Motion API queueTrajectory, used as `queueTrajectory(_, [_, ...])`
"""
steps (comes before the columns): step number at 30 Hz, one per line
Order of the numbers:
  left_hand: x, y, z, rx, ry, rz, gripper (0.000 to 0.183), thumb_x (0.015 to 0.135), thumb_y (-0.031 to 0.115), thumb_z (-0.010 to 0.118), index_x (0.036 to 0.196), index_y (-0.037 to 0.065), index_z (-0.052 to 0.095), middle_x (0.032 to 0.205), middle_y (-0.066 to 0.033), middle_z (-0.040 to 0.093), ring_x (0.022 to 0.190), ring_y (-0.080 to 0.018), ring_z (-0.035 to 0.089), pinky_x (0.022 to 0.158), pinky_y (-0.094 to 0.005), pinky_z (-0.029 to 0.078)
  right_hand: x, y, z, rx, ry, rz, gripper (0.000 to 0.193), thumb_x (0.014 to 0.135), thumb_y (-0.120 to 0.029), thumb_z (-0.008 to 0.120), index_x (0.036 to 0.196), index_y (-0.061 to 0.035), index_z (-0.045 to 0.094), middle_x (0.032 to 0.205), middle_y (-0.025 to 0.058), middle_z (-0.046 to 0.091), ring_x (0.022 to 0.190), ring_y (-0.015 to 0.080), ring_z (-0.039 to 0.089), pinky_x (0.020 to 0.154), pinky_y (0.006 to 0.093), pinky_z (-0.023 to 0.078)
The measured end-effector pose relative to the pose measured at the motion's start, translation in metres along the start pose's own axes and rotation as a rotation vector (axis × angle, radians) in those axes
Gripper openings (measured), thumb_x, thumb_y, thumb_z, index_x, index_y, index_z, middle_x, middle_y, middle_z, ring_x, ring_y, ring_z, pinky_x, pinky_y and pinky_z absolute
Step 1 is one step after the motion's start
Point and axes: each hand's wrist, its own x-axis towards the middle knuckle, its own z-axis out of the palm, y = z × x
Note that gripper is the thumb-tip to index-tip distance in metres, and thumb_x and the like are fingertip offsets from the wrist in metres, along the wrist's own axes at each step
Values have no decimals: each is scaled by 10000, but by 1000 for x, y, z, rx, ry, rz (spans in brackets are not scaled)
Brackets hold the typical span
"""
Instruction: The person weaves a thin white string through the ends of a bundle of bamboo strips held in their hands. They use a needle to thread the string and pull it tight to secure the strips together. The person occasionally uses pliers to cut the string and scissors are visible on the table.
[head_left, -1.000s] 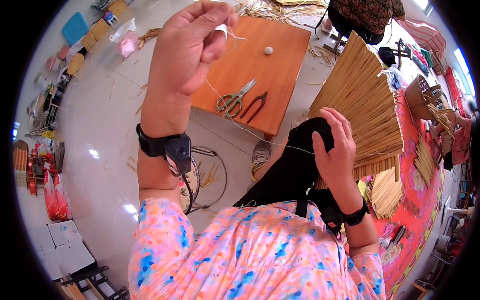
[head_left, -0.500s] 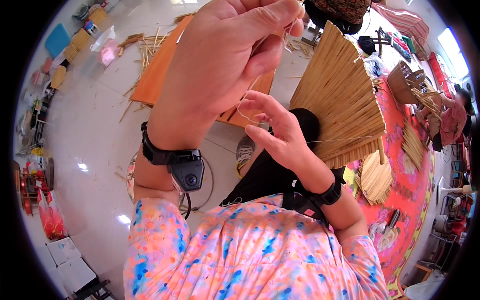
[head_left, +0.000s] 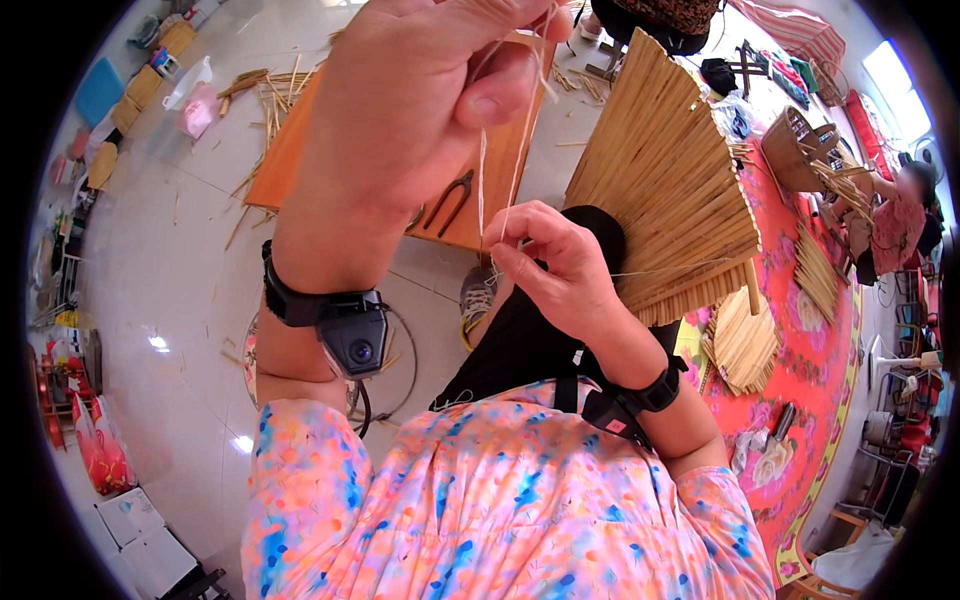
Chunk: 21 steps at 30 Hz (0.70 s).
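Note:
My left hand (head_left: pixel 430 110) is raised at the top of the view, fingers curled and pinching a thin pale string (head_left: pixel 482 180). Two strands of it hang down to my right hand (head_left: pixel 555 265), whose thumb and forefinger are pressed together on the string. From the right hand a fine strand runs right, across the lower part of a fan-shaped panel of pale, split stalks (head_left: pixel 660 170). This panel stands tilted beside my dark-trousered knee. A pair of pliers (head_left: pixel 452 203) lies on the orange wooden board (head_left: pixel 290 165) behind my left arm.
A red floral mat (head_left: pixel 790 390) at the right bears a smaller stalk panel (head_left: pixel 742 345) and a dark-handled tool (head_left: pixel 783 422). Beyond stands a woven basket (head_left: pixel 792 150), near another person (head_left: pixel 897 230). Loose stalks (head_left: pixel 275 115) litter the tiled floor past the board.
My right hand's fingers, parted before, have closed on the string. The slack loop between my hands is drawn out into straighter strands. The pliers now show, and the whole view has shifted slightly.

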Motion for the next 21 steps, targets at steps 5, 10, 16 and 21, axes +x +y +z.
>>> queueTrajectory(5, [2, -1, -2, -15, -17, 12, 195, 990, 205, 538, 905, 31, 562, 864, -63, 609, 430, -42, 390, 389, -168, 294, -7, 12, -3, 299, -5, 84, 83, 929, -78, 594, 957, -7, 627, 807, -26, 594, 690, 38, 490, 605, 200, 422])
queueTrajectory(10, [3, -1, 4, 0, -22, 10, 199, 993, 206, 532, 907, 28, 556, 865, -65, 610, 427, -39, 389, 387, -167, 293, -8, 6, -6, 477, -79, 103, 130, 956, -102, 564, 1009, 2, 621, 873, -10, 620, 749, 46, 526, 672, 187, 430])
queueTrajectory(16, [4, 3, 13, -31, -143, -14, 199, 995, 206, 529, 910, 28, 552, 879, -71, 612, 423, -51, 399, 375, -169, 299, -8, -1, -9, 868, -175, 332, 397, 1028, -329, 406, 1219, -25, 572, 967, 20, 645, 872, 95, 578, 759, 252, 457])
queueTrajectory(21, [-22, -5, 26, 140, -117, -31, 223, 1017, 213, 471, 920, 29, 550, 913, -68, 551, 383, 3, 231, 390, -164, 204, -2, 7, -9, 1223, -102, 285, 450, 1040, -400, 333, 1285, -75, 524, 1000, 8, 633, 918, 130, 577, 750, 282, 460])
